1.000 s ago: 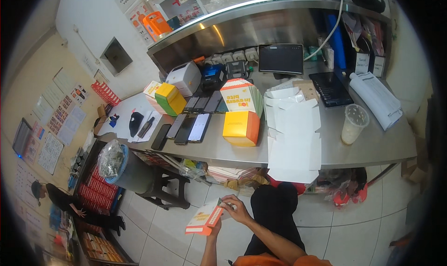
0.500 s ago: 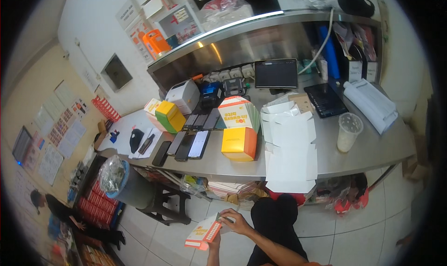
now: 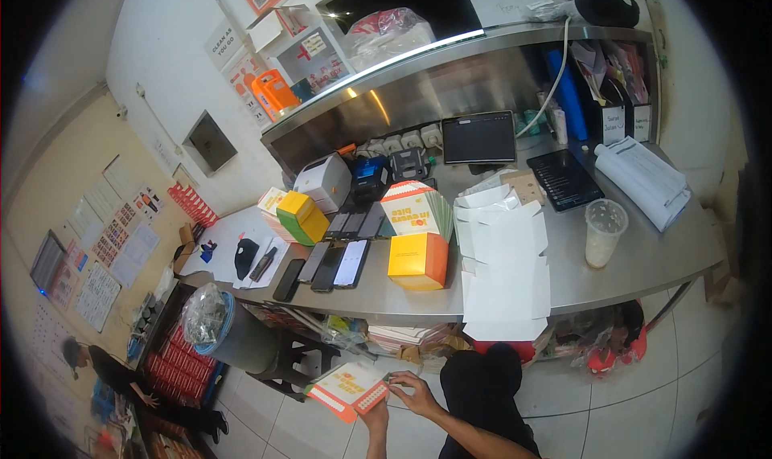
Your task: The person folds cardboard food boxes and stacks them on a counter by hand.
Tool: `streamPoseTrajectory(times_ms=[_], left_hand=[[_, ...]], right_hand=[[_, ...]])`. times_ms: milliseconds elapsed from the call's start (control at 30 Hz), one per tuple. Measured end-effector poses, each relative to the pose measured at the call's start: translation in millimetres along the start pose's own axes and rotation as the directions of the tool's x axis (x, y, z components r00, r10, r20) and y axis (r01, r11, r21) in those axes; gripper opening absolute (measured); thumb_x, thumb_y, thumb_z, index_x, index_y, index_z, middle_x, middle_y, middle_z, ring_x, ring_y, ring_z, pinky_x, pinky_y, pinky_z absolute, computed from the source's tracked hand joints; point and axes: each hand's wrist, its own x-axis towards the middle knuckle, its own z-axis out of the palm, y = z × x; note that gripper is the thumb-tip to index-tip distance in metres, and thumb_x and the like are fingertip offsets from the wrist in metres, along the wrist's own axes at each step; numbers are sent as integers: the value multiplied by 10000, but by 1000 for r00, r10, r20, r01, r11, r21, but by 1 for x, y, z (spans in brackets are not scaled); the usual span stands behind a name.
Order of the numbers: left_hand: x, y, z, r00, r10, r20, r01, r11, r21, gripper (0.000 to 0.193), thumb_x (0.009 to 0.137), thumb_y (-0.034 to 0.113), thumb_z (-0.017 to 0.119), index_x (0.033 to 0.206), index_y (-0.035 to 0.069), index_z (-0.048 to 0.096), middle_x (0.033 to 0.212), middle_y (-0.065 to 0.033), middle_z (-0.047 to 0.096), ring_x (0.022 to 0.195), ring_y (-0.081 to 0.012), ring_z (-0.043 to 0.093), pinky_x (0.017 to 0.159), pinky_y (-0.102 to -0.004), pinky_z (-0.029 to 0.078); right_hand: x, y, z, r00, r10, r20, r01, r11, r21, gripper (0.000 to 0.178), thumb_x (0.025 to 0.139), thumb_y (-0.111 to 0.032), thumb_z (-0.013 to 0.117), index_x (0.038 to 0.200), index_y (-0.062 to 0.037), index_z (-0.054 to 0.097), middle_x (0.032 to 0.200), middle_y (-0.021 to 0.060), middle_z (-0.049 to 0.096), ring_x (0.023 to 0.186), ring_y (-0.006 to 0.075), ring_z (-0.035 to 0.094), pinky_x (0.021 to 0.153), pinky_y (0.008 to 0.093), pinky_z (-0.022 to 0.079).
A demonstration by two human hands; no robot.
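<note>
The flat orange-and-white carton [image 3: 347, 388] sits at the bottom centre of the frame, where I see my left hand [image 3: 375, 415] pinching its near edge and my right hand [image 3: 416, 391] gripping its corner.

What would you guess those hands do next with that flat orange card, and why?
Probably fold up the flap: both hands, left and right, pinch one end of a flat orange-and-white carton blank, not yet folded, while finished orange boxes stand on the counter above.
</note>
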Motion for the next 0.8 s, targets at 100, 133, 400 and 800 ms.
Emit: streamPoseTrajectory(times_ms=[100,133,400,800], left_hand=[[-18,-10,14,994,-99,42,106,967,-233,408,874,143,720,1232,9,576,1184,-97,616,1075,-216,608,930,-343,486],[-27,-12,14,988,-141,67,155,940,-303,416,883,152,711,1247,13,565,1193,-94,611,1082,-221,604,942,-350,483],[-27,24,8,789,-489,373,614,657,-438,428,934,177,647,1315,31,515,1259,-93,581,1136,-195,585,967,-359,502],[4,-4,-36,963,-234,-132,239,971,23,554,833,51,735,1332,28,497,1302,-151,532,1063,-255,605,888,-349,516]], right_hand=[[-6,-4,-1,996,-85,-39,74,971,-226,173,851,-100,719,1009,-33,704,1247,118,607,1089,265,645,870,337,537],[-8,-5,0,992,-117,-38,100,945,-310,183,834,-96,729,1006,-37,707,1248,114,607,1081,264,650,869,331,537],[-12,23,-5,998,18,60,4,940,-341,233,761,-104,775,989,-91,730,1217,98,637,1024,267,670,811,347,559],[-8,28,-13,927,353,-126,-374,858,-353,476,622,-376,854,883,-75,592,813,133,712,744,274,698,677,378,542]])
